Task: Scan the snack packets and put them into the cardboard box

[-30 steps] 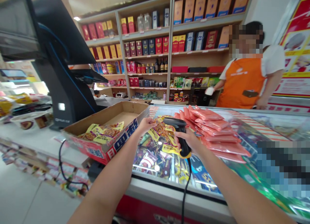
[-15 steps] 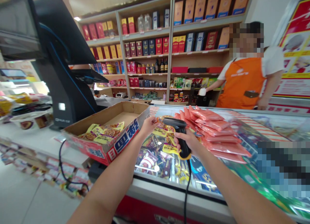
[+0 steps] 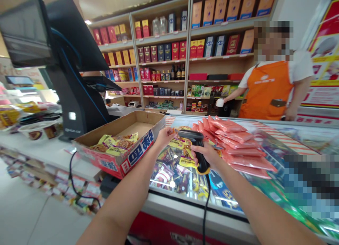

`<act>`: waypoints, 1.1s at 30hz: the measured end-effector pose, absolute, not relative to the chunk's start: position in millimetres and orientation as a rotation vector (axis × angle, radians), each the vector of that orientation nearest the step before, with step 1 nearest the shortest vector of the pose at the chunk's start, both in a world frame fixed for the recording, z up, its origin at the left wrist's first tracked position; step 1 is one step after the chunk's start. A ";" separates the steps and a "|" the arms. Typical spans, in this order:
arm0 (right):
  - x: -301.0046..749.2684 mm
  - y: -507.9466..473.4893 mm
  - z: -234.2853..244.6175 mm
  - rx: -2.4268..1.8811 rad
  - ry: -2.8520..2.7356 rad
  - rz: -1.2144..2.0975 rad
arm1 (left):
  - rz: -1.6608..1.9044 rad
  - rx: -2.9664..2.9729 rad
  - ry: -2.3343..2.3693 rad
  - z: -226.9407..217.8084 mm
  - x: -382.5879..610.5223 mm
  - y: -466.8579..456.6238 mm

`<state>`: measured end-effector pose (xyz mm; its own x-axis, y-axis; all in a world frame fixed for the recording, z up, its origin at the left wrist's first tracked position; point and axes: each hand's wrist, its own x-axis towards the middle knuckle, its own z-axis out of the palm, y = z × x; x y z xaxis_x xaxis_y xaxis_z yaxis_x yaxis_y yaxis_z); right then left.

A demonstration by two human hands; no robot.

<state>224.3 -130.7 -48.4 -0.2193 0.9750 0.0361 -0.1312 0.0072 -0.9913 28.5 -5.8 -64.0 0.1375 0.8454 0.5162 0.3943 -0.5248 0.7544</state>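
My right hand (image 3: 203, 153) is wrapped round the grip of a black and yellow barcode scanner (image 3: 191, 134), its cable hanging down over the counter edge. Just left of the scanner's head, my left hand (image 3: 164, 137) pinches the edge of a yellow snack packet (image 3: 177, 143), partly hidden behind the scanner. Another yellow snack packet (image 3: 187, 158) lies on the glass top below it. To the left, an open cardboard box (image 3: 119, 146) holds several similar packets (image 3: 118, 143). Right of my right hand is a stack of orange-pink packets (image 3: 235, 142).
A black checkout terminal (image 3: 76, 68) stands at left behind the box. The glass-topped freezer (image 3: 169, 216) spans the front, with packaged goods under the glass. A person in an orange apron (image 3: 267, 93) stands beyond it, holding a white object (image 3: 219, 102). Stocked shelves (image 3: 161, 63) line the back.
The whole view has shifted slightly to the right and down. Both hands keep their grips. The person's white object has lowered a little.
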 end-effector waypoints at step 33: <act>223.0 -126.4 -16.2 -0.935 -1.297 1.284 | 1.060 2.545 1.481 -15.9 44.3 -67.1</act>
<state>223.0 -126.4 -16.2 -0.1578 0.9770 0.1436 -0.1339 0.1229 -0.9834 44.3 -67.1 -15.9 0.3225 0.7738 0.5452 0.7656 -0.5520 0.3304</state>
